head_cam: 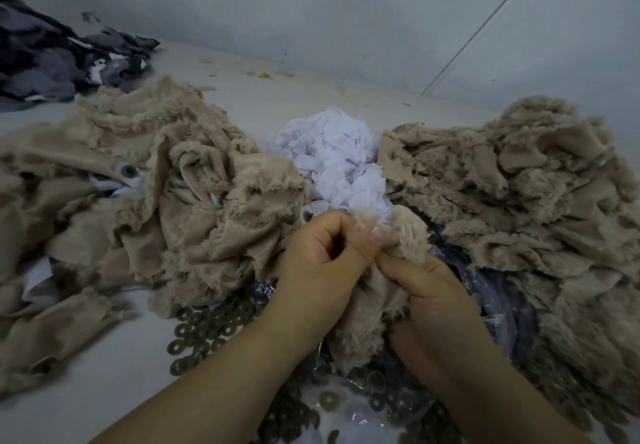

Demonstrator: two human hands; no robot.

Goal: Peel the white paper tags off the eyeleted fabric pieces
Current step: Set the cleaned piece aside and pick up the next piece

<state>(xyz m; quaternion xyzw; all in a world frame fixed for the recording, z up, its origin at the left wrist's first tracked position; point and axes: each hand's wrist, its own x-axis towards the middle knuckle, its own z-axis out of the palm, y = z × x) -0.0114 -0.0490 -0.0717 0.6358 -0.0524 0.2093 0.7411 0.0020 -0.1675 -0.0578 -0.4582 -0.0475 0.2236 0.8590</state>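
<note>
Left hand point(313, 270) fingers are curling tight into a near fist, thumb lying along the index finger and pinching the top edge of a tan fuzzy fabric piece point(374, 291). Right hand point(429, 291) is gripping the same piece from the other side: thumb lying flat across the fabric and pointing toward the left hand, the other fingers wrapping underneath out of sight. Both thumbs are almost meeting at the pinch point. Motion blur there, so I can't tell whether a paper tag is sitting between the fingertips.

The held piece is hanging down between the two wrists, pile side facing out.

Just beyond the knuckles, a heap of white paper tags point(332, 163) is sitting on the table point(104, 391), between two mounds of the same tan fabric. Left mound point(138, 208) is showing smooth backing on several pieces, a round eyelet point(129, 169) facing up and bits of white paper poking out between the folds. Right mound point(526, 201) is lying mostly fuzzy side up.

Under and around the forearms, dark ring washers point(207, 326) are lying scattered on the table, some on crinkled clear plastic bags point(491, 291).

Far left corner: a pile of dark grey fabric scraps point(52, 59) is sitting against the wall point(346, 11).
</note>
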